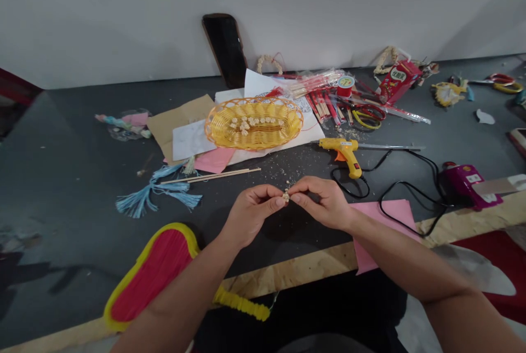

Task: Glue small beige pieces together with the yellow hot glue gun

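Between my fingertips is a tiny pale flower-like piece (pixel 286 197). My left hand (pixel 257 210) pinches it from the left, thumb and forefinger closed on it. From the right, my right hand (pixel 322 201) pinches at the same piece, its fingers bent together. Beyond my hands sits a yellow woven oval basket (pixel 213 131) holding several similar pale pieces. Pale crumbs lie scattered on the dark table (pixel 230 221) just past my fingers. To the right rests a yellow glue gun (pixel 347 154), with a small orange light on its body.
Two thin sticks (pixel 217 175) and blue tassels (pixel 143 197) lie left of my hands. A red and yellow padded shape (pixel 158 271) is by my left forearm. Pink paper (pixel 386 216) lies under my right forearm, near a black cable (pixel 411 183) and a purple box (pixel 472 183). A phone (pixel 226 49) leans on the wall.
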The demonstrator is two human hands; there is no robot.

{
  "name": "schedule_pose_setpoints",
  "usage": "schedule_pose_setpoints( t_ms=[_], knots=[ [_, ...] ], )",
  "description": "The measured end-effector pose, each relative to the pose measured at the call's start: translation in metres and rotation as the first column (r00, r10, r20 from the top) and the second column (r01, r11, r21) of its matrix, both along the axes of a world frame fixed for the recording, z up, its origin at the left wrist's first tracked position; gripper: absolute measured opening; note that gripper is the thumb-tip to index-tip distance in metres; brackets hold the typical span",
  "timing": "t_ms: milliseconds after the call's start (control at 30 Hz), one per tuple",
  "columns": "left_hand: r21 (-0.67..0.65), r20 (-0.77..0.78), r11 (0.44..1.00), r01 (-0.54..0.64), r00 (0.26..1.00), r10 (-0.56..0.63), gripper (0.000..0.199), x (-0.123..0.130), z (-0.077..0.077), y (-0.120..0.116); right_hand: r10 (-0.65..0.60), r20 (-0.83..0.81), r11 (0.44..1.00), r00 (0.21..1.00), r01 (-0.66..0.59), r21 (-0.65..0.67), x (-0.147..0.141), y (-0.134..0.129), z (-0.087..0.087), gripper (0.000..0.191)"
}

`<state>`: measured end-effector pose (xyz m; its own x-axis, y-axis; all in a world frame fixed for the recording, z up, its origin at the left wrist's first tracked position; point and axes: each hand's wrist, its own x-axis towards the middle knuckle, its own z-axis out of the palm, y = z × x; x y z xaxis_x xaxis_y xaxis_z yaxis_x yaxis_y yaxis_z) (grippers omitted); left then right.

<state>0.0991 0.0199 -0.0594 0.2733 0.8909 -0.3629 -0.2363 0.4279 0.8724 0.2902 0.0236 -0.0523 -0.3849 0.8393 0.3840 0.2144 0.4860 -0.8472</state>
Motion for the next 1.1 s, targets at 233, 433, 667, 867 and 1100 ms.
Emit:
schedule_pose_setpoints(
  t_ms=[233, 433, 667, 867, 1100],
  knots=[
    [-0.006, -0.014, 1.000, 0.004, 1.000, -0.004, 0.025, 0.0007, 0.0006, -0.0012, 0.006, 0.004, 1.000, 1.000, -0.006, 0.013, -0.0010, -0.0003, -0.0002, 0.011],
    [-0.004, -0.024, 1.000, 0.000, 1.000, 0.000, 0.025, 0.0014, 0.0015, -0.0010, 0.000, 0.016, 1.000, 1.000, -0.001, 0.003, -0.0006, -0.0006, -0.0016, 0.011],
    [0.010, -0.040, 1.000, 0.009, 0.999, -0.009, 0.023, 0.0007, 0.0001, -0.0015, -0.003, 0.009, 1.000, 1.000, 0.003, 0.018, -0.0008, -0.0006, -0.0012, 0.010],
    [0.024, -0.059, 1.000, 0.005, 0.998, -0.003, 0.025, 0.0011, 0.0014, -0.0011, 0.002, 0.019, 1.000, 1.000, -0.002, 0.011, -0.0007, -0.0007, -0.0011, 0.011],
    [0.024, -0.045, 1.000, 0.012, 0.999, -0.011, 0.024, 0.0007, -0.0002, -0.0012, 0.009, 0.016, 1.000, 1.000, -0.009, 0.010, 0.0002, -0.0005, -0.0004, 0.011]
  ],
)
